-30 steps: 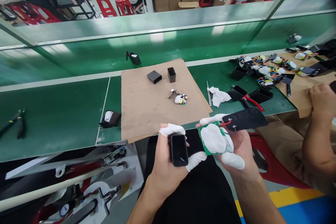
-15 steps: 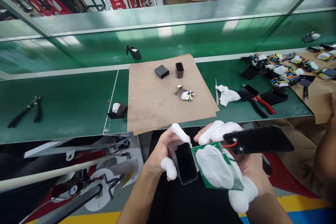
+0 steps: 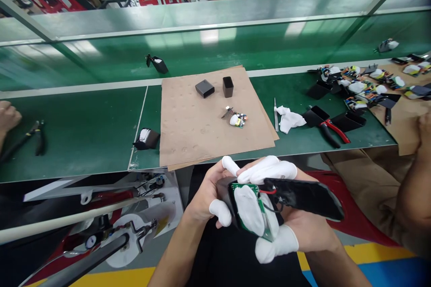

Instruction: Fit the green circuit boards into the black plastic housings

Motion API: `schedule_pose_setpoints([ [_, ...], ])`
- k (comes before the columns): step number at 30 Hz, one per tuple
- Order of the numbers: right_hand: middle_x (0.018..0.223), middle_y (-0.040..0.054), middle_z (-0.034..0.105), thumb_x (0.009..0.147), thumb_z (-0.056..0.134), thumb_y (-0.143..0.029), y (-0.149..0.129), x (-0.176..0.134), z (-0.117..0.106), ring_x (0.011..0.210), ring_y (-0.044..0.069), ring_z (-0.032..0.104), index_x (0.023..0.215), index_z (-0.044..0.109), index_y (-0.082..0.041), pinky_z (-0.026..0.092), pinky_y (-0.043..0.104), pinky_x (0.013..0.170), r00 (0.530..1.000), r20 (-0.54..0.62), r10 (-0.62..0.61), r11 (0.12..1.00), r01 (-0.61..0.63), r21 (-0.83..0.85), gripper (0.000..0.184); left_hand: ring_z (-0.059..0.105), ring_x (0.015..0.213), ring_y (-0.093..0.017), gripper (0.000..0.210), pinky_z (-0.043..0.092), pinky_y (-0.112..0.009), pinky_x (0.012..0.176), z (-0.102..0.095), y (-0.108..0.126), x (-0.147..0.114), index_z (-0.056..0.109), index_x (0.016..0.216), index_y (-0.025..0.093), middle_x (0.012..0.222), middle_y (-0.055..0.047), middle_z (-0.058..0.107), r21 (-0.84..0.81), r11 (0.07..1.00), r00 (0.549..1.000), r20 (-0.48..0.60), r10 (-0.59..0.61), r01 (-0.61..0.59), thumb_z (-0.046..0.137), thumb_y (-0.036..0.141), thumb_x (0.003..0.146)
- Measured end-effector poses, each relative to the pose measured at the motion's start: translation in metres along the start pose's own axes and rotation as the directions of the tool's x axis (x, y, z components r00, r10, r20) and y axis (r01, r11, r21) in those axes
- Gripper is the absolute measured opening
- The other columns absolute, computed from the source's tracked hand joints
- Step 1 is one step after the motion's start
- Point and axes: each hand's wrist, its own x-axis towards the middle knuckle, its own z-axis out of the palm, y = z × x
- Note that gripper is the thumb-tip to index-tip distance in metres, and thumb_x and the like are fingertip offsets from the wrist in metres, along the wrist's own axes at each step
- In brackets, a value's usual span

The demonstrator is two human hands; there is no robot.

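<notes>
My left hand [image 3: 213, 195], with white finger cots on its tips, is closed round a black plastic housing [image 3: 225, 190]. A green circuit board [image 3: 240, 187] with a white pad [image 3: 248, 210] on it sits partly inside the housing's open end. My right hand [image 3: 289, 219], also in finger cots, grips the board by its edges. Red and black wires run from the board to a black end cover [image 3: 308, 199], which lies across my right palm. Part of the board is hidden by the housing and my fingers.
Brown cardboard [image 3: 188, 130] on the green bench carries two black housings and a small circuit board [image 3: 238, 119]. Tweezers [image 3: 275, 114], a white cloth [image 3: 289, 119] and red-handled pliers [image 3: 333, 133] lie to the right. Several boards [image 3: 358, 87] are piled beyond. Another person's hand [image 3: 8, 116] is at far left.
My right hand has moved left, bringing the board from beside the housing to partly inside its opening. The end cover moved along with it. Another person's hand has appeared at the left edge.
</notes>
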Motion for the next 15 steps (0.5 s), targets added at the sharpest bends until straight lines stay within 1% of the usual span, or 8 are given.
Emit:
schedule_pose_setpoints([
  [2, 0.115, 0.0079, 0.082, 0.056, 0.111, -0.039, -0.0026, 0.0009, 0.0001, 0.106, 0.030, 0.080, 0.129, 0.078, -0.027, 0.068, 0.040, 0.093, 1.000, 0.005, 0.005, 1.000, -0.005, -0.029, 0.081, 0.076, 0.063, -0.018, 0.086, 0.048, -0.015, 0.043, 0.0000, -0.0001, 0.0008, 0.065, 0.106, 0.021, 0.109, -0.010, 0.081, 0.008, 1.000, 1.000, 0.011, 0.012, -0.012, 0.114, 0.041, 0.039],
  [4, 0.114, 0.0076, 0.082, 0.056, 0.112, -0.039, -0.0043, 0.0012, 0.0000, 0.107, 0.030, 0.080, 0.129, 0.078, -0.028, 0.068, 0.040, 0.092, 1.000, 0.010, 0.015, 0.999, -0.014, -0.044, 0.081, 0.073, 0.059, -0.015, 0.079, 0.046, -0.014, 0.040, -0.0003, -0.0003, 0.0014, 0.065, 0.105, 0.021, 0.104, -0.007, 0.081, 0.008, 1.000, 0.999, 0.029, 0.020, -0.020, 0.113, 0.039, 0.045],
  [7, 0.111, 0.0074, 0.083, 0.056, 0.111, -0.039, -0.0051, 0.0011, 0.0001, 0.106, 0.030, 0.080, 0.127, 0.079, -0.029, 0.068, 0.041, 0.092, 1.000, 0.010, 0.023, 0.997, -0.022, -0.073, 0.079, 0.071, 0.056, -0.012, 0.070, 0.048, -0.013, 0.041, -0.0022, -0.0018, 0.0013, 0.066, 0.106, 0.022, 0.098, -0.004, 0.080, -0.003, 0.999, 0.997, 0.063, 0.035, -0.035, 0.110, 0.041, 0.055],
  [10, 0.109, 0.0070, 0.083, 0.055, 0.111, -0.041, -0.0050, 0.0026, 0.0010, 0.103, 0.030, 0.080, 0.126, 0.079, -0.029, 0.068, 0.042, 0.091, 1.000, 0.002, 0.028, 0.996, -0.028, -0.079, 0.079, 0.070, 0.053, -0.011, 0.074, 0.050, -0.012, 0.040, -0.0045, -0.0043, 0.0003, 0.066, 0.112, 0.023, 0.101, -0.004, 0.080, -0.007, 0.999, 0.996, 0.074, 0.043, -0.043, 0.109, 0.046, 0.057],
  [13, 0.108, 0.0071, 0.083, 0.055, 0.111, -0.041, -0.0039, 0.0045, 0.0032, 0.099, 0.029, 0.080, 0.125, 0.079, -0.027, 0.068, 0.039, 0.087, 0.999, 0.012, 0.043, 0.996, -0.042, -0.085, 0.078, 0.068, 0.050, -0.010, 0.073, 0.051, -0.013, 0.037, -0.0050, -0.0052, -0.0005, 0.064, 0.115, 0.023, 0.107, -0.006, 0.080, -0.016, 0.999, 0.995, 0.089, 0.036, -0.035, 0.108, 0.043, 0.060],
  [15, 0.108, 0.0072, 0.082, 0.057, 0.111, -0.039, -0.0011, 0.0021, 0.0030, 0.101, 0.029, 0.080, 0.125, 0.078, -0.027, 0.067, 0.040, 0.088, 0.999, 0.021, 0.025, 0.995, -0.023, -0.096, 0.076, 0.067, 0.048, -0.009, 0.071, 0.051, -0.013, 0.036, -0.0044, -0.0042, -0.0006, 0.064, 0.116, 0.022, 0.106, -0.006, 0.080, -0.033, 0.999, 0.994, 0.106, 0.039, -0.035, 0.107, 0.042, 0.063],
])
